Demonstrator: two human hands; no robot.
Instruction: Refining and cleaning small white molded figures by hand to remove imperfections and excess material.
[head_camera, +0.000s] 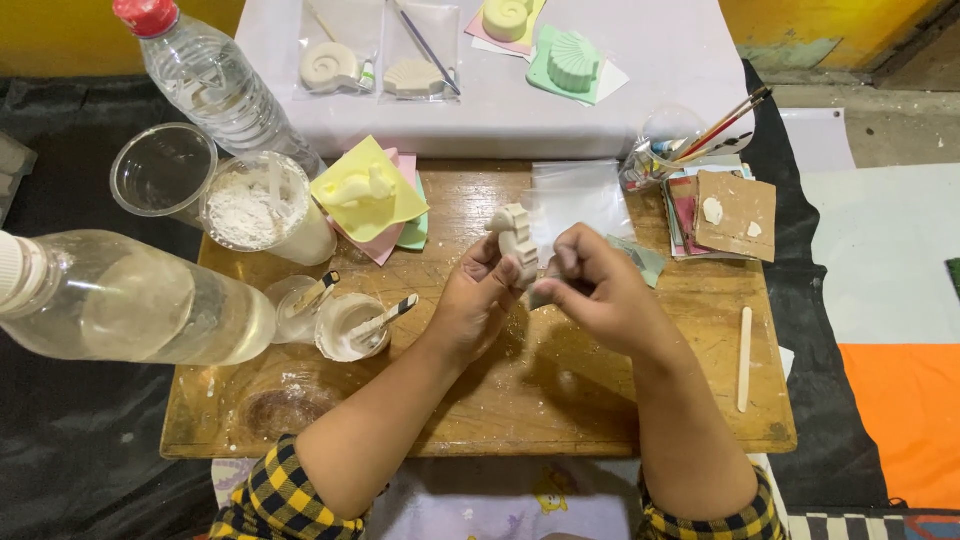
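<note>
- The left hand (472, 300) is clamped around a white plaster seahorse figure (516, 237), held upright above the middle of the wooden board (600, 400)
- The right hand (597, 285) has its fingers curled together against the figure's lower right side; whether it pinches anything small cannot be told
- A clear plastic bag (575, 195) lies just behind the hands
- To the left stand a cup of white powder (252, 208), an empty clear cup (162, 170) and two small cups with striped stirrers (345, 322)
- A wooden stick (744, 358) lies at the right of the board
</note>
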